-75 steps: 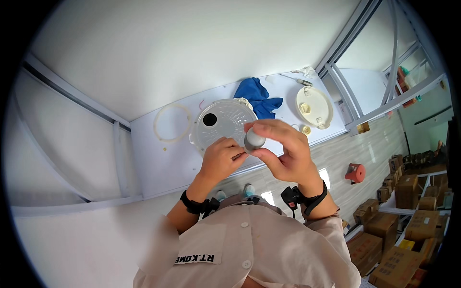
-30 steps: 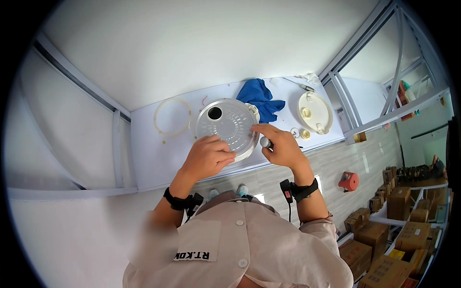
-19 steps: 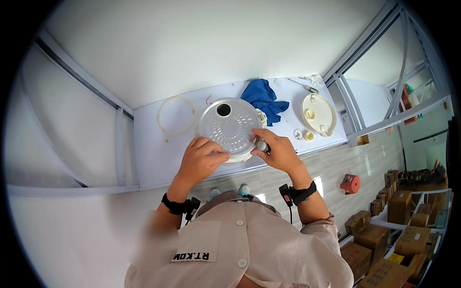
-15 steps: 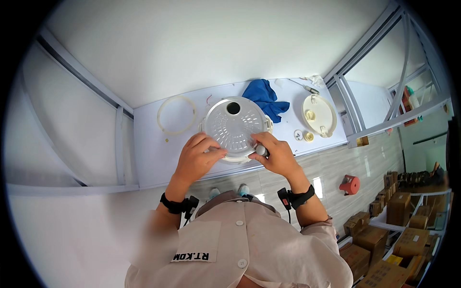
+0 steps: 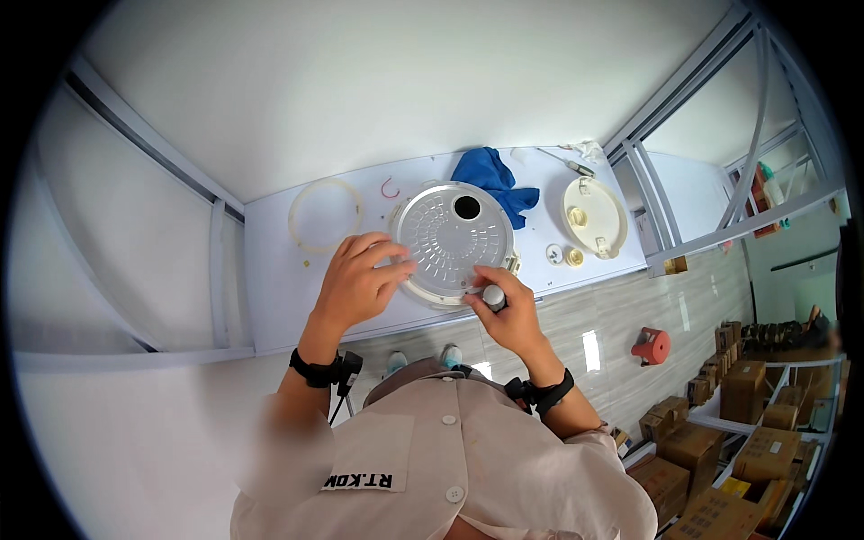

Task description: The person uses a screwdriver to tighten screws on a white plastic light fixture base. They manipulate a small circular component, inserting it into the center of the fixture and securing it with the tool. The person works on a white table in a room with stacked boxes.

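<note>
Disc (image 5: 436, 238): round, ribbed silver metal with a dark hole (image 5: 467, 208), near the middle of the white surface's (image 5: 288, 301) front edge.
Your left hand (image 5: 355, 281): loosely spread, fingertips by the disc's left rim; contact cannot be told.
Your right hand (image 5: 508, 315): curled round a gray cylinder (image 5: 493, 295), fingertips at the disc's front-right rim.
Blue cloth (image 5: 499, 184): crumpled along the back edge.
Cream cover (image 5: 601, 193): near the right edge.
Pale ring (image 5: 291, 218): toward the left edge.
</note>
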Tool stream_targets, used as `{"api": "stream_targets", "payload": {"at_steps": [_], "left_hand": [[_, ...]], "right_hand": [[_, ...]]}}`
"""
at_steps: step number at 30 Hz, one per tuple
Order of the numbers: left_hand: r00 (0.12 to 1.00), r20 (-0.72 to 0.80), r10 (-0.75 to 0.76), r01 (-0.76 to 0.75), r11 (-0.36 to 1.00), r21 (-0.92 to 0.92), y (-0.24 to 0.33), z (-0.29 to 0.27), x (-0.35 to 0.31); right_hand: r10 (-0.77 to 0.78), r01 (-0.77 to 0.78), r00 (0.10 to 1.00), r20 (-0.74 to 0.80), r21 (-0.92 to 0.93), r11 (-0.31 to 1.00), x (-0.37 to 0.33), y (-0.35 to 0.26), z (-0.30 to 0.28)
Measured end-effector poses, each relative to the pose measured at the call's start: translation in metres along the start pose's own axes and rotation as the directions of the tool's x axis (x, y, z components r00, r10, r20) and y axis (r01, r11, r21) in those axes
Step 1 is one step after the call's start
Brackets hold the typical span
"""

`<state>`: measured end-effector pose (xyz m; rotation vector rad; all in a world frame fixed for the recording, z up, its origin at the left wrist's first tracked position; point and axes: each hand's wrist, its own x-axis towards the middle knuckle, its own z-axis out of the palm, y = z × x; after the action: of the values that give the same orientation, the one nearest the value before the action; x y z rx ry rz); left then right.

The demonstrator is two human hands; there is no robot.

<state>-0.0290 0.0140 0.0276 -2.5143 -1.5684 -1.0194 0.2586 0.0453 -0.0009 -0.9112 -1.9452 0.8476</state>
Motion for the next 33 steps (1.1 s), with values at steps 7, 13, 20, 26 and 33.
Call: {"api": "stream_targets", "payload": {"at_steps": [7,13,20,26,33], "left_hand": [[0.998,0.019,-0.054,0.056,0.989,-0.137,0.037,0.014,0.024],[0.996,0.060,-0.066,0.073,0.988,-0.133,0.054,0.039,0.037],[0.989,0.134,-0.061,0.085,0.980,-0.178,0.058,0.043,0.041],[0.983,0.150,-0.109,0.137,0.971,-0.196,0.059,0.045,0.039],[0.968,0.243,-0.066,0.086,0.994,-0.072,0.059,0.039,0.040]], "right_hand": [[-0.036,0.042,0.998,-0.045,0.124,0.991,0.001,-0.003,-0.031],[0.028,0.032,0.982,-0.185,0.313,0.949,0.002,-0.017,-0.061],[0.088,0.055,0.959,-0.269,0.483,0.874,-0.003,-0.038,-0.087],[-0.131,0.275,0.906,-0.402,0.324,0.905,0.002,-0.028,-0.103],[0.032,0.251,0.856,-0.516,0.469,0.847,0.006,-0.029,-0.113]]}}
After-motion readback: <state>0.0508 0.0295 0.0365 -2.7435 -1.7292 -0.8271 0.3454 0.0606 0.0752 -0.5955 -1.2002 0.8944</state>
